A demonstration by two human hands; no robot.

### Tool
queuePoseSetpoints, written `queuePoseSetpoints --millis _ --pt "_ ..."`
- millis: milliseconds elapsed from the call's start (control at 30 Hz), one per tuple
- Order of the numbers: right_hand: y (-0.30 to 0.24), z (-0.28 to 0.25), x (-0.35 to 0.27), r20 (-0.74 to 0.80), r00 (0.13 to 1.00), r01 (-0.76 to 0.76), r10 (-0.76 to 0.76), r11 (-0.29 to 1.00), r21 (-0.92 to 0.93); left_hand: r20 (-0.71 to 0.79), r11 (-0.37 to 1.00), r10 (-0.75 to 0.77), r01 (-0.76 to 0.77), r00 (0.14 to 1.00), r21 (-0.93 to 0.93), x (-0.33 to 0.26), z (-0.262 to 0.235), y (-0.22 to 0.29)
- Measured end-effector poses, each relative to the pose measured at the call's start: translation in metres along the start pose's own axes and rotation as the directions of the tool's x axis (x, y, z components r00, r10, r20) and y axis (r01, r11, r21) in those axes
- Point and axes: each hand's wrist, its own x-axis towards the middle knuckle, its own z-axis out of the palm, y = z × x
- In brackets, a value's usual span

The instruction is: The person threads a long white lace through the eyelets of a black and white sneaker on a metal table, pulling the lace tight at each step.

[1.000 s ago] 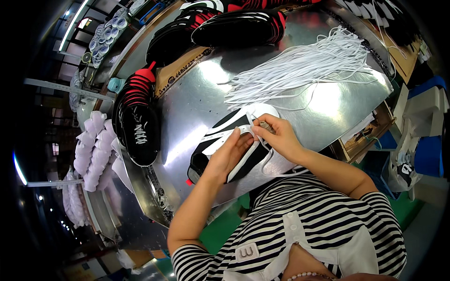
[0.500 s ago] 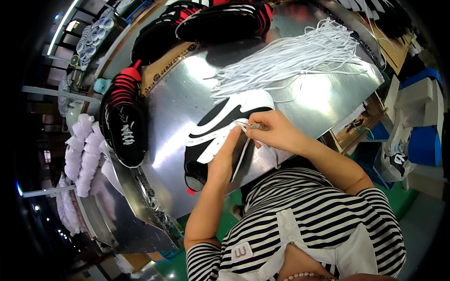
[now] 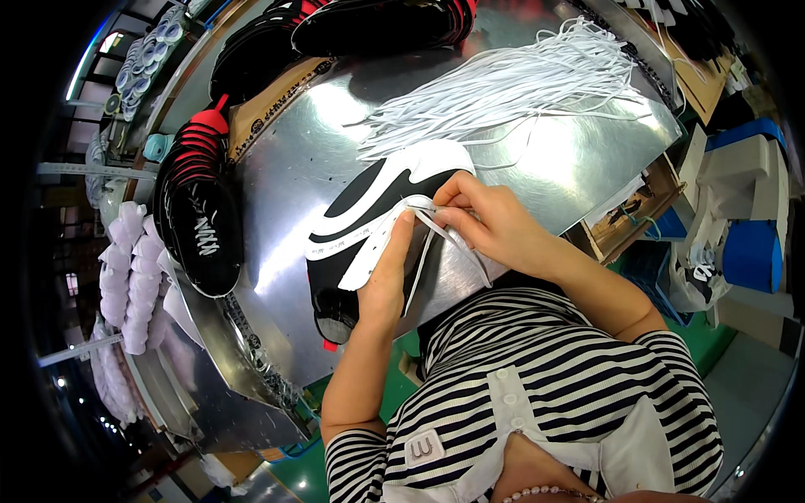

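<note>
A black and white shoe upper point(image 3: 432, 157) lies flat on the metal table in front of me. My left hand point(image 3: 386, 272) grips its white eyelet strip, thumb on top near the strip's far end. There, the fingers of my right hand point(image 3: 499, 226) pinch a white shoelace point(image 3: 424, 264) close against the eyelets. Lace ends trail over the upper and down toward my lap. A thin dark line shows at my right fingertips; I cannot make out whether it is a tool. Part of the strip is hidden under my left hand.
A bundle of loose white laces point(image 3: 503, 96) covers the far part of the metal table point(image 3: 277, 251). Black and red shoe uppers point(image 3: 194, 214) lie along its left and far edges. White stacked pieces point(image 3: 134, 277) stand farther left. A wooden drawer point(image 3: 641, 214) is at the right.
My right fingers have turned and closed at the eyelets; the thin metal-tipped tool seen there before no longer shows plainly. More lace now hangs by my right hand. The whole view has shifted slightly.
</note>
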Motion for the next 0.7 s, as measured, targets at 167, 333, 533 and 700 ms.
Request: queuePoseSetpoints --millis 167,333,533,700 --pt "0.004 -0.009 0.007 0.048 0.998 0.050 -0.042 0.983 -0.176 0.084 0.965 0.118 -0.134 0.989 0.224 -0.014 0.002 0.000" --pt "-0.004 0.015 0.017 0.064 0.998 0.026 0.005 0.883 -0.469 0.193 0.729 0.451 -0.484 0.872 0.484 -0.009 0.001 -0.021" --pt "-0.011 0.017 0.024 0.133 0.990 0.036 0.038 0.860 -0.509 0.087 0.920 0.257 -0.272 0.962 0.282 -0.009 -0.010 -0.029" --pt "-0.004 -0.031 0.015 -0.100 0.992 0.026 -0.072 0.916 -0.401 0.039 0.993 -0.075 0.078 0.996 -0.085 0.004 -0.039 -0.007"
